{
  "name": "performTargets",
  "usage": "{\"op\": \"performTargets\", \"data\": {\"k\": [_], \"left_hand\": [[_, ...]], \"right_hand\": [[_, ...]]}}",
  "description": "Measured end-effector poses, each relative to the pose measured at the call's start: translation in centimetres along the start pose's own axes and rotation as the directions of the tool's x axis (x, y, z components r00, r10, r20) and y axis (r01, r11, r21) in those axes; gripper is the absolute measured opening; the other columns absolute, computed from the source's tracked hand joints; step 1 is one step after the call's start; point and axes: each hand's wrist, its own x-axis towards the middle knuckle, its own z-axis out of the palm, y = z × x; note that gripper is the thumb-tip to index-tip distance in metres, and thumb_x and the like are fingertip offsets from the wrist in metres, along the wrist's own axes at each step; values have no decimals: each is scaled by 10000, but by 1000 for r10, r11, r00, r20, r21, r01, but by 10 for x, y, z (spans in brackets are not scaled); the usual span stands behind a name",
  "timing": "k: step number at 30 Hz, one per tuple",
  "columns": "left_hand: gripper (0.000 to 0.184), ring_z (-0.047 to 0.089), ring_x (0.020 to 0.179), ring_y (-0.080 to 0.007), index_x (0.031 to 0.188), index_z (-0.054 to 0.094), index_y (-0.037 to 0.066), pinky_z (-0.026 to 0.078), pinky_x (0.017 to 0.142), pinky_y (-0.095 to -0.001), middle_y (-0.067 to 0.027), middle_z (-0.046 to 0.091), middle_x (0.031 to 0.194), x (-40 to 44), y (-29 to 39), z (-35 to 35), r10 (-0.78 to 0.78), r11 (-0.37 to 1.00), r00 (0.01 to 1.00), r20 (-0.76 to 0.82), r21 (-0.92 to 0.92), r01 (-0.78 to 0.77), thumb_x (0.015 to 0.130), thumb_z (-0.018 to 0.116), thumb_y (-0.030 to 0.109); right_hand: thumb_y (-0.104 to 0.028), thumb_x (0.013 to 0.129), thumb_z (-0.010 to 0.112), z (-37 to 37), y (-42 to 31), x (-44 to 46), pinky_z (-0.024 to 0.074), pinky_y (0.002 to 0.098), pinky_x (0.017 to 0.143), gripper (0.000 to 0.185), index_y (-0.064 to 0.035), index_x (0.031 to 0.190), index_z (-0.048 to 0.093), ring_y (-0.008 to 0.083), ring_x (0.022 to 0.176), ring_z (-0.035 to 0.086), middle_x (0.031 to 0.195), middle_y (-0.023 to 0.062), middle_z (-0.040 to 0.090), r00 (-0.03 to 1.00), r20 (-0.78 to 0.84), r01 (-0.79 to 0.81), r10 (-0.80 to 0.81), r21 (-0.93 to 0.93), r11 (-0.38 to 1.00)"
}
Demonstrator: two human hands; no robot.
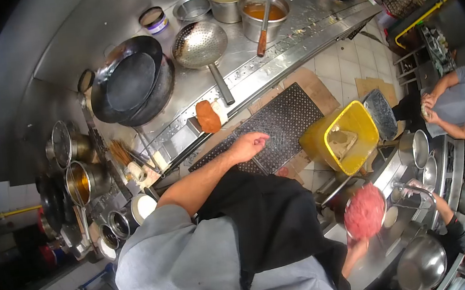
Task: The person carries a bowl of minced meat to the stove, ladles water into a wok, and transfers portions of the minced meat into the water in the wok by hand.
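My left hand [251, 146] is raised over the dark perforated floor mat [294, 116], its fingers loosely curled with nothing visible in them. On the other side, my right hand [356, 252] grips the lower edge of a round metal bowl [385, 208], which is tilted and filled with red raw meat [365, 211]. A yellow bin [312, 142] stands between my two hands, with pale scraps inside. Near my left hand, an orange-brown cloth [207, 117] lies at the edge of the steel counter [242, 76].
Black woks [130, 82], a perforated ladle [199, 45] and a pot of orange liquid [251, 30] rest on the counter. A person in grey [457, 99] stands at right. Another person's hand [418, 188] is near the sink side. A large steel bowl [422, 264] sits lower right.
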Motion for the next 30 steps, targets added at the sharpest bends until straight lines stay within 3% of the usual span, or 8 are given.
{"op": "performTargets", "data": {"k": [7,11,13,15,20,22,26,30], "left_hand": [[278,607,884,-124,1162,646,49,502,808,-273,-47,666,980,-16,-9,-79,42,993,965,-258,-94,-69,892,580,49],[280,593,979,-114,1191,624,19,472,892,-256,-42,661,1064,6,13,-110,-6,969,963,-270,-240,-62,919,558,30],[269,628,888,-130,1177,638,35,515,812,-285,-67,691,980,39,40,-125,146,978,902,-407,-78,-194,921,585,99],[274,652,874,-151,1170,637,33,521,796,-295,-95,696,976,87,70,-140,279,940,815,-508,-30,-341,915,578,115],[392,634,1060,-239,1266,577,28,489,912,-329,-178,654,1167,196,168,-183,0,992,919,-395,-119,-51,942,583,248],[466,649,1044,-299,1296,510,4,504,895,-426,-229,660,1066,265,148,-178,56,965,828,-558,243,99,855,550,149],[506,606,1084,-429,1337,419,21,484,927,-467,-285,637,1092,370,72,-146,-228,950,741,-632,24,313,839,476,93],[522,618,1027,-434,1366,399,40,486,886,-480,-278,642,1066,436,26,-95,-75,946,717,-693,179,272,853,476,99]], "right_hand": [[18,830,576,242,12,-38,546,457,875,399,19,1227,546,310,1033,639,1153,153,629,912,405,-43,63,-57,997],[75,760,524,354,54,-48,521,337,596,170,-13,894,580,187,679,603,826,69,599,872,481,-63,93,-79,995],[60,749,526,398,83,-42,337,287,365,162,-86,704,471,116,450,452,637,-2,493,861,504,26,63,-168,985],[28,773,525,427,78,-66,330,285,357,169,-100,675,475,121,410,422,566,-7,455,786,615,63,67,-187,980],[37,766,562,493,119,-56,324,284,368,158,-82,677,511,112,421,431,571,-3,480,736,668,82,106,-244,966],[55,757,540,514,114,-58,344,280,411,157,-75,670,522,117,451,449,577,1,498,672,716,72,189,-317,946],[53,755,534,558,123,-55,331,266,421,182,-80,631,519,109,446,436,554,1,492,585,786,128,201,-334,934],[24,768,571,597,138,-36,331,277,453,183,-49,601,548,90,501,436,574,-13,512,542,814,231,211,-386,893]]}}
